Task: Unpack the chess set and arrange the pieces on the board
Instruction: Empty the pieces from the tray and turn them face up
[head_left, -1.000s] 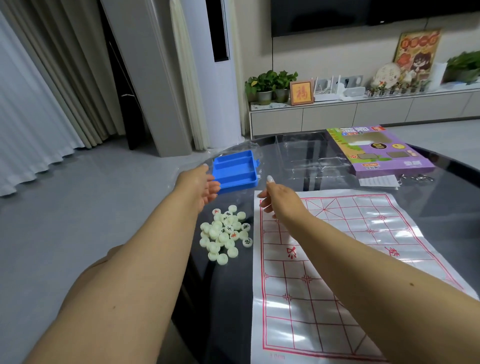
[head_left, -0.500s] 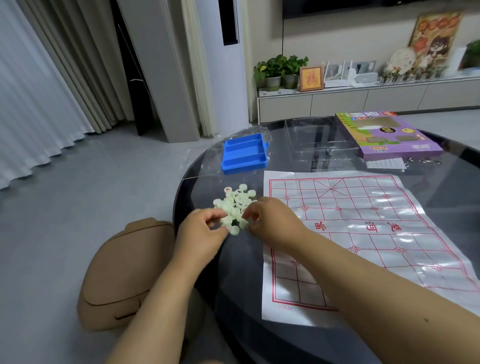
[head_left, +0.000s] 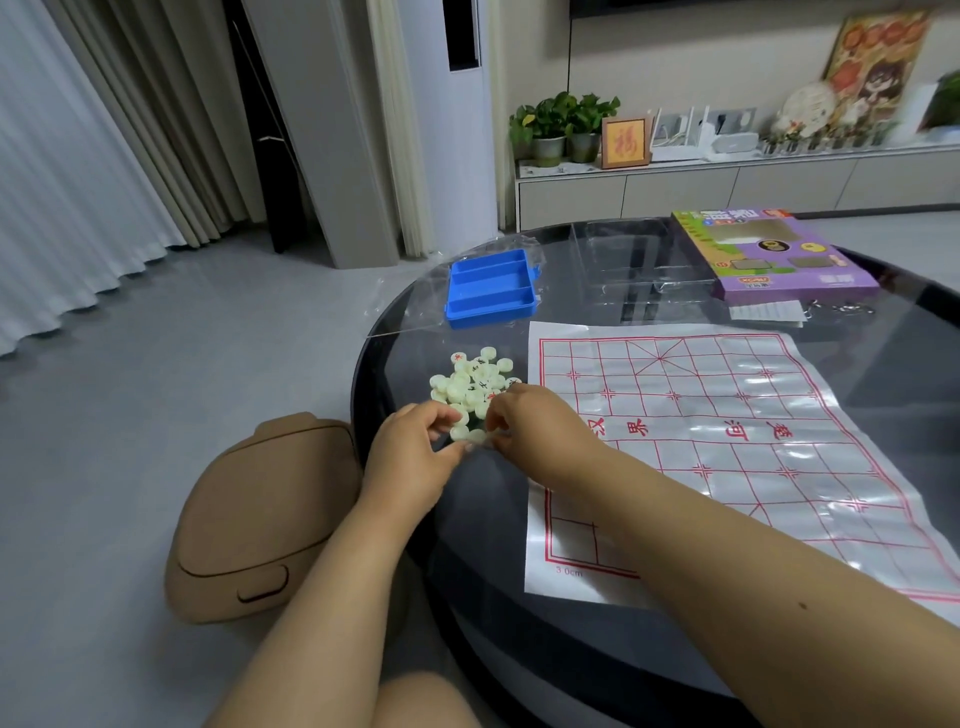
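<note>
A heap of pale round chess pieces (head_left: 475, 382) with red and black characters lies on the dark glass table (head_left: 613, 618), just left of the board. The board (head_left: 727, 436) is a glossy white sheet with a red grid, spread flat and bare of pieces. My left hand (head_left: 413, 449) and my right hand (head_left: 535, 421) meet at the near edge of the heap, fingers curled, each pinching at pieces there. Which piece each holds is hidden by the fingers.
An empty blue compartment tray (head_left: 491, 288) sits beyond the heap on clear plastic wrap. A clear plastic insert (head_left: 634, 260) and the purple game box (head_left: 769, 254) lie at the far side. A tan stool (head_left: 265, 514) stands left of the table.
Both hands came back from the blue tray to the near side of the heap and now pinch at pieces. The view tilted down and closer.
</note>
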